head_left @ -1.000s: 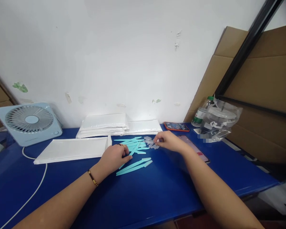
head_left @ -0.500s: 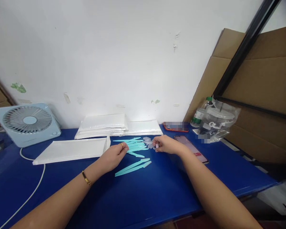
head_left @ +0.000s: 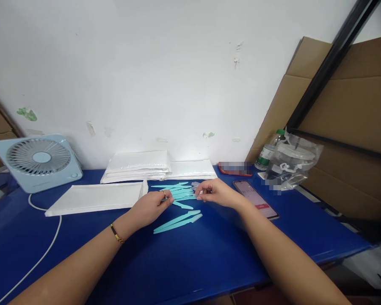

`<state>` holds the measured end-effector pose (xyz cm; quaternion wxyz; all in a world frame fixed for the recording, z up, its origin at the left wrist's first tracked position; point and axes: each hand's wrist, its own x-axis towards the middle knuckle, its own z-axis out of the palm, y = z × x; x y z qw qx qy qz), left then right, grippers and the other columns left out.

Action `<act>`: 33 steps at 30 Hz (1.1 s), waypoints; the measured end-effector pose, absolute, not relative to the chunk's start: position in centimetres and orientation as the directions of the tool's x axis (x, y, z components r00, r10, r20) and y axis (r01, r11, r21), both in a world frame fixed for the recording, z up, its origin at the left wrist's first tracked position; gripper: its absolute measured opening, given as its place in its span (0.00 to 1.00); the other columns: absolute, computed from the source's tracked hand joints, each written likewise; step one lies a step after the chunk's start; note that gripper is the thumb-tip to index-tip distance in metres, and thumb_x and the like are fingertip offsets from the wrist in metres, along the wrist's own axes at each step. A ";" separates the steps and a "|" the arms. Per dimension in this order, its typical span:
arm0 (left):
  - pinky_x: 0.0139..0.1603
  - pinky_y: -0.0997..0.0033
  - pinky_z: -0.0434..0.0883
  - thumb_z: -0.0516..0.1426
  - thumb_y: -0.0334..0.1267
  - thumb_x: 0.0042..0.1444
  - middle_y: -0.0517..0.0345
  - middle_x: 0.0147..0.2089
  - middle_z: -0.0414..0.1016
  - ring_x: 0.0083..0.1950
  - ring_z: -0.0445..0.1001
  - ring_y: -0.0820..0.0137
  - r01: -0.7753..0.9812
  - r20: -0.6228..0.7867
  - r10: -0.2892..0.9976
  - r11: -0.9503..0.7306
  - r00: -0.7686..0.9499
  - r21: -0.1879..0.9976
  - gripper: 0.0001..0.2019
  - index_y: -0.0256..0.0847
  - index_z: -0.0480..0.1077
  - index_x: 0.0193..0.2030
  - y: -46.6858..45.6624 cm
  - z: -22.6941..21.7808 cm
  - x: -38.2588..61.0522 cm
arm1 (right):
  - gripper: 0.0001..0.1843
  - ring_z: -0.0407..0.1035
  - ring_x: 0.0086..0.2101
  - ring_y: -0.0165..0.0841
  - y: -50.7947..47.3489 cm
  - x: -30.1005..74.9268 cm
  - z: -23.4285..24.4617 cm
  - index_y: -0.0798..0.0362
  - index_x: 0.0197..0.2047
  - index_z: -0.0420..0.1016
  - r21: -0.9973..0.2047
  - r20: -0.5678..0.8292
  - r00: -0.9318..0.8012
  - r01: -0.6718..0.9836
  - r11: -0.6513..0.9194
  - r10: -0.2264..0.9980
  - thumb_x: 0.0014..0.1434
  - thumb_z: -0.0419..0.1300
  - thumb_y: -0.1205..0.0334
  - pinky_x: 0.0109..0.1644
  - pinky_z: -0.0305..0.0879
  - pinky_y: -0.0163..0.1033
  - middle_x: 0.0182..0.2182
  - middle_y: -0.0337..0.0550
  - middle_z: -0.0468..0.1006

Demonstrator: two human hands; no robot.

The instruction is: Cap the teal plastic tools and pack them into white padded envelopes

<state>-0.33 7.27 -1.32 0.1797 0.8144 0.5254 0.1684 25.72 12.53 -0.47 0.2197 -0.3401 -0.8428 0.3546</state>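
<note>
Several teal eyebrow razors [head_left: 181, 191] lie in a loose pile on the blue table [head_left: 190, 262]. Two more razors [head_left: 178, 223] rest nearer to me, side by side at a narrow angle. My left hand [head_left: 154, 205], with a ring and a bracelet, pinches the handle end of one razor at the pile's left side. At the blade ends, my right hand [head_left: 214, 192] has its fingertips closed on a small clear blade cap [head_left: 199, 196], close to the held razor's tip. Other clear caps [head_left: 195, 185] lie behind those fingers, partly hidden.
White padded envelopes [head_left: 135, 165] are stacked by the wall, with another envelope [head_left: 98, 198] lying at left. A light-blue fan [head_left: 41, 163] stands far left with its cable. At right are a phone [head_left: 257, 200], a red-edged phone [head_left: 235, 168], a bottle [head_left: 266, 154] and a bagged cup [head_left: 292, 159].
My right hand has moved left, bringing the cap toward the razor tips and covering more of the loose caps. The left hand stays nearly in place. The view has shifted slightly.
</note>
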 end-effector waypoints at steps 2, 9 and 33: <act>0.29 0.73 0.57 0.42 0.49 0.62 0.61 0.28 0.66 0.30 0.65 0.70 0.794 0.083 0.915 -0.385 0.395 0.470 0.17 0.42 0.64 0.33 7.2 -1.4 -0.2 | 0.08 0.69 0.26 0.29 12.4 25.4 -0.5 0.54 0.35 0.76 -0.722 0.155 -0.670 0.425 0.546 0.726 0.52 0.61 0.59 0.30 0.63 0.32 0.23 0.39 0.75; 0.30 0.73 0.61 0.42 0.50 0.62 0.61 0.28 0.67 0.29 0.64 0.72 0.729 0.052 0.874 -0.435 0.483 0.528 0.19 0.42 0.67 0.32 6.9 -1.6 0.5 | 0.11 0.72 0.31 0.31 11.3 24.4 -0.4 0.51 0.40 0.78 -0.687 0.140 -0.737 0.408 0.600 0.661 0.54 0.61 0.59 0.34 0.65 0.33 0.31 0.41 0.79; 0.36 0.67 0.57 0.45 0.40 0.63 0.56 0.33 0.72 0.38 0.68 0.65 0.866 0.267 0.854 -0.487 0.446 0.114 0.13 0.41 0.67 0.33 8.5 -2.5 -0.6 | 0.06 0.66 0.27 0.29 14.2 26.9 -1.9 0.54 0.34 0.72 -0.536 -0.026 -0.625 0.667 0.517 0.780 0.49 0.61 0.65 0.29 0.57 0.31 0.29 0.40 0.74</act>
